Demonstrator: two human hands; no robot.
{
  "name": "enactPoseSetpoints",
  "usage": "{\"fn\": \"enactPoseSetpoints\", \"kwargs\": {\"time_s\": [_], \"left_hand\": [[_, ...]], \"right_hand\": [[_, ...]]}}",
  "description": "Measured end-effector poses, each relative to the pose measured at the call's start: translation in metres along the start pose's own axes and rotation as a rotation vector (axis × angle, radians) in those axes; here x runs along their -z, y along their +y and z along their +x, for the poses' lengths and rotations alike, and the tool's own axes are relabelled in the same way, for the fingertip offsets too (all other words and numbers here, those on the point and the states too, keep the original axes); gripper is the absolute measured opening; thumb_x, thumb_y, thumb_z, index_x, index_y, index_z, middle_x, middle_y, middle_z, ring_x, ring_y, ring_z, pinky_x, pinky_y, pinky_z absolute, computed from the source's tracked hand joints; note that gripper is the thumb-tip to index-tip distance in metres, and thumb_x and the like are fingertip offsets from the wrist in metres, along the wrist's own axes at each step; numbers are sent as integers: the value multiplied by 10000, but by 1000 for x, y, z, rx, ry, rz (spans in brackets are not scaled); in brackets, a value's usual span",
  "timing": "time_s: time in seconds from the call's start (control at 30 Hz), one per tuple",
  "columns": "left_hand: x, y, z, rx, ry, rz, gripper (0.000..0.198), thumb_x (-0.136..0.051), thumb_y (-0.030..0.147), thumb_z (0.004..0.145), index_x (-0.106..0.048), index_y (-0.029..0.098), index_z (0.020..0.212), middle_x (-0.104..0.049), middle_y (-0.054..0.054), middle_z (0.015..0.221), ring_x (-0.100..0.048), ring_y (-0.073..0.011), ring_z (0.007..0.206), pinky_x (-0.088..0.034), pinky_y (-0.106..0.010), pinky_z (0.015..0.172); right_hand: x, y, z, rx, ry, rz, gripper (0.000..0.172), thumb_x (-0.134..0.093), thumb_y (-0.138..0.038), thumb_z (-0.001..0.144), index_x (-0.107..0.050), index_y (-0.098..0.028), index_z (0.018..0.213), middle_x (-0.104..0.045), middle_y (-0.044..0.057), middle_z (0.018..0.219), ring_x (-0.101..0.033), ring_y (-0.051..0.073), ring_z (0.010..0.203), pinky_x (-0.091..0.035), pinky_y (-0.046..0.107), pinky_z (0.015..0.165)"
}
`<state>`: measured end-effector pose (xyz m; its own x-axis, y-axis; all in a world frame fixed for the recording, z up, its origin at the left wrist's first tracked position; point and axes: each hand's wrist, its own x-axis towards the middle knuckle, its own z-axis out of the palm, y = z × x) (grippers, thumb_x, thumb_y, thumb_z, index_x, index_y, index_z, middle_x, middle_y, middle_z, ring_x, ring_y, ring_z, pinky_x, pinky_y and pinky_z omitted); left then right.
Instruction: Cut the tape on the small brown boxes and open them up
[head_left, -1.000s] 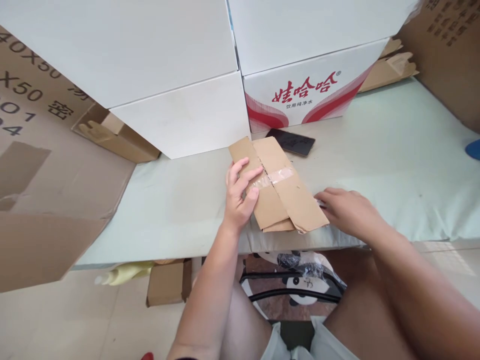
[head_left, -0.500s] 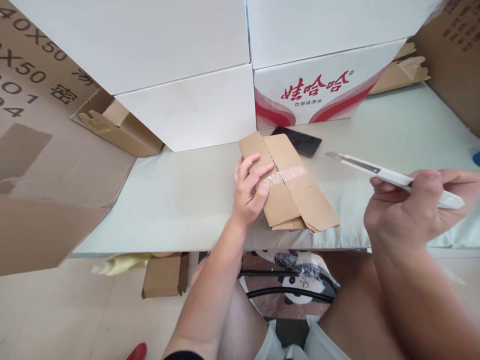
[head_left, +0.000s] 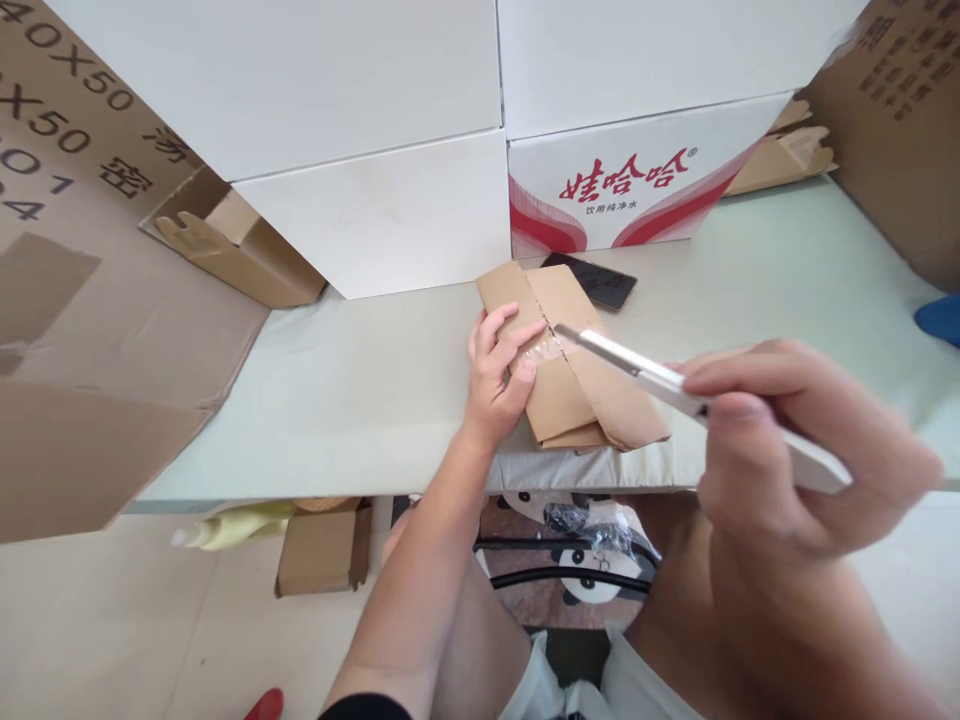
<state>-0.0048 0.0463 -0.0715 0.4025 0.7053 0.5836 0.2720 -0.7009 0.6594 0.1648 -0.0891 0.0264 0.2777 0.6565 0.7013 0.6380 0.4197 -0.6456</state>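
Note:
A small brown cardboard box (head_left: 564, 392) rests at the front of the covered table, with clear tape across its middle seam. My left hand (head_left: 501, 368) grips its left side, fingers lying over the top flap and thumb near the tape. In my right hand (head_left: 787, 440) is a white utility knife (head_left: 667, 385), held between thumb and fingers with the blade out. The blade tip points left and appears over the taped seam, close to my left fingertips; I cannot tell whether it touches. Behind the box lies a dark phone (head_left: 600, 283).
White cartons (head_left: 375, 225) stand stacked at the back, one with red lettering (head_left: 626, 178). Large brown cartons (head_left: 75, 330) flank the pale table cover (head_left: 360, 400). A blue object (head_left: 939, 319) sits at the right edge. On the floor are a small box (head_left: 319, 552) and a yellowish bottle (head_left: 240, 525).
My right hand has moved left with the utility knife, bringing the blade from beside the box to over its taped seam. My left hand stays on the box.

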Motion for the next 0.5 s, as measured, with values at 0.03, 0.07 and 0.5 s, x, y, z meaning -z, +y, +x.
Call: {"fn": "enactPoseSetpoints", "kwargs": {"time_s": [0.03, 0.07, 0.5], "left_hand": [[0, 0, 0, -1, 3, -5, 503, -371, 561, 1042, -664, 254, 1312, -533, -121, 1478, -478, -293, 1442, -301, -533, 1258], [0, 0, -1, -1, 4, -9, 502, -374, 559, 1042, -666, 251, 1310, -531, -123, 1481, -480, -294, 1439, -302, -532, 1257], [1, 3, -1, -14, 14, -33, 488, -400, 543, 1043, -678, 246, 1313, -536, -125, 1478, -488, -302, 1429, -290, -531, 1257]], "right_hand": [[-4, -3, 1, 28, 4, -8, 146, -595, -131, 917, -681, -247, 898, -657, 15, 749, -600, 170, 639, -430, 339, 532], [-8, -3, 3, 60, 42, -17, 149, -604, -113, 899, -675, -240, 869, -656, 13, 735, -606, 172, 640, -443, 340, 536], [-28, 26, -4, 210, 171, -35, 172, -624, -76, 832, -709, -215, 885, -656, 24, 753, -672, 211, 713, -559, 367, 592]]}}
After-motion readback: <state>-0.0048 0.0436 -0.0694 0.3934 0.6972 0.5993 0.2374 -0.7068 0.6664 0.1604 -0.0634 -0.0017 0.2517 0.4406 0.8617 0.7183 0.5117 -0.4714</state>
